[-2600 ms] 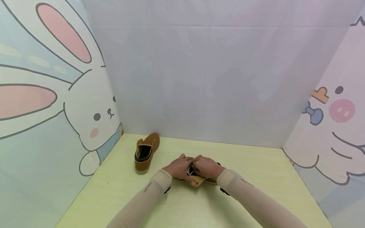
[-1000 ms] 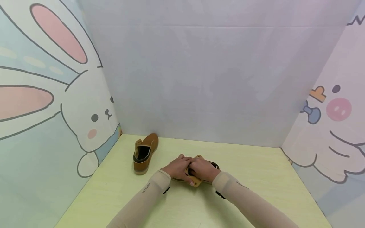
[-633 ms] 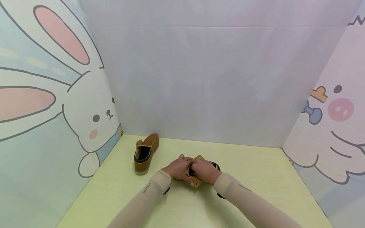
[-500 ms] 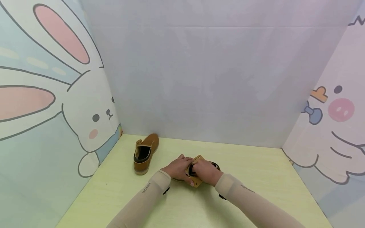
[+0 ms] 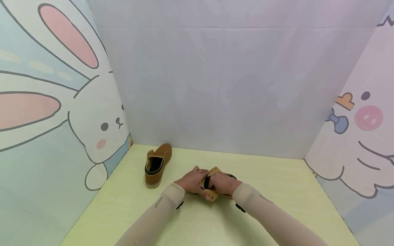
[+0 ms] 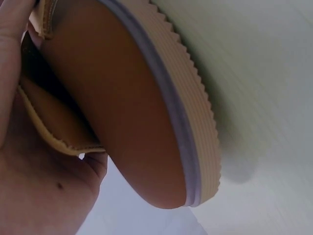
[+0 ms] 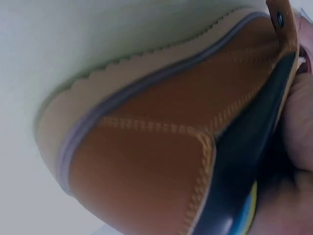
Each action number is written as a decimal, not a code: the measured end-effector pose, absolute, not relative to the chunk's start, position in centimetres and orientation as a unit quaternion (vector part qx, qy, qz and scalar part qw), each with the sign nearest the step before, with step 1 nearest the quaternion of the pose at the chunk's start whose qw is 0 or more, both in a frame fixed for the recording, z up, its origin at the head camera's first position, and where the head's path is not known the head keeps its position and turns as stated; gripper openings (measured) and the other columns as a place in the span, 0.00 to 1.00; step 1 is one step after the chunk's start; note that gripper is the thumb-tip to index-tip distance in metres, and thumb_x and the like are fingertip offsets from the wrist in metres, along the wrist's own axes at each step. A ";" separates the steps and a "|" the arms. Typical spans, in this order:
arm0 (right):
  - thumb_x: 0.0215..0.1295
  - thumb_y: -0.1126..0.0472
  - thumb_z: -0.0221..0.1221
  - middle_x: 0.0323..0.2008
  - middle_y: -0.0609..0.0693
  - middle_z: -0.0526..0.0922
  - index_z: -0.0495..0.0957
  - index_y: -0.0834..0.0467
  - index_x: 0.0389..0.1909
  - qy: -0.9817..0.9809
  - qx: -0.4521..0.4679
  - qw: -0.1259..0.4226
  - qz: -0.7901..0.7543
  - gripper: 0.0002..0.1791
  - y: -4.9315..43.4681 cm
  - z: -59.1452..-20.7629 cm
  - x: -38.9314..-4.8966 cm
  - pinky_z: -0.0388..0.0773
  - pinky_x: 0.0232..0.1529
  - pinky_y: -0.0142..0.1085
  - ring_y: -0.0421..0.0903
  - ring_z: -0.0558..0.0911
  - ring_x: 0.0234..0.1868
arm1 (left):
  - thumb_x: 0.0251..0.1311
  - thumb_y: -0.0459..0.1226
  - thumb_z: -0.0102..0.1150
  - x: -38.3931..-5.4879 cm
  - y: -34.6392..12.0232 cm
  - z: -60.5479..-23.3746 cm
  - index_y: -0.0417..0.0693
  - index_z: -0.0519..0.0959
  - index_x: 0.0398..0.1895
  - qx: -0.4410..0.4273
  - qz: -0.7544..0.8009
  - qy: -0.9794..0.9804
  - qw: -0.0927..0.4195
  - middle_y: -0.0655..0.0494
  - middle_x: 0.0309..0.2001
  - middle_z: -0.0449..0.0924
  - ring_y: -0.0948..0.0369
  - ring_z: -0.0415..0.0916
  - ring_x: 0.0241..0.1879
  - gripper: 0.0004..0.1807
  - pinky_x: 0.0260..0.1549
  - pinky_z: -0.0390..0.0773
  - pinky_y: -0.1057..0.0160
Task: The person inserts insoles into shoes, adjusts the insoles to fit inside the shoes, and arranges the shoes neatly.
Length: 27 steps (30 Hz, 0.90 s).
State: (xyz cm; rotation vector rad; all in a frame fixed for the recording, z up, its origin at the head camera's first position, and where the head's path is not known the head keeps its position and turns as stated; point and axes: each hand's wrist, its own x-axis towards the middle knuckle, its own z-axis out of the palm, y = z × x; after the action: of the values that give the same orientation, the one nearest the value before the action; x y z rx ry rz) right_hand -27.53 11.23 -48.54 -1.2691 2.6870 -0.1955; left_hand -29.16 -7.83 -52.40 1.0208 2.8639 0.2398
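A brown leather shoe (image 7: 142,171) lies with its toe (image 6: 132,112) to the left and its heel to the right. My left hand (image 5: 194,181) grips it across the front, thumb on the near tan eyelet flap (image 5: 211,195) and fingers toward the far one. Bent fingers of my right hand (image 5: 224,182) reach into the shoe's opening from the heel side, beside a dark strip (image 5: 207,182). Their tips are hidden there, so I cannot tell what they hold. Dark lining (image 7: 244,132) shows along the collar in the right wrist view.
A matching brown shoe (image 5: 157,167) stands upright at the back left, toe toward the back wall (image 5: 215,95). The pale yellow tabletop (image 5: 271,191) is bounded by side panels with a cartoon rabbit (image 5: 98,133) and a second cartoon figure (image 5: 366,147).
My right hand moves left into the opening, then draws back slightly right. More of the dark strip beside its fingers shows now. The left hand keeps its grip, and the other shoe stays put.
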 end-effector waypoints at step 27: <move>0.67 0.64 0.66 0.38 0.40 0.86 0.89 0.47 0.44 0.879 -0.472 0.075 0.011 0.10 13.4 -47.9 -27.4 0.77 0.41 0.32 0.38 0.81 0.40 | 0.41 0.74 0.68 -28.7 -7.9 -51.8 0.48 0.64 0.77 0.341 0.089 0.935 0.051 0.55 0.73 0.66 0.62 0.63 0.52 0.63 0.55 0.72 0.63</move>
State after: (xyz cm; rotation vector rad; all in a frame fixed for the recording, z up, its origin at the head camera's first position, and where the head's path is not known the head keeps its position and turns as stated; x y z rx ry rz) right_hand -27.37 13.39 -47.90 -1.4152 2.6360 0.0318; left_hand -28.72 -7.86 -51.80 1.0366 2.8438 0.2717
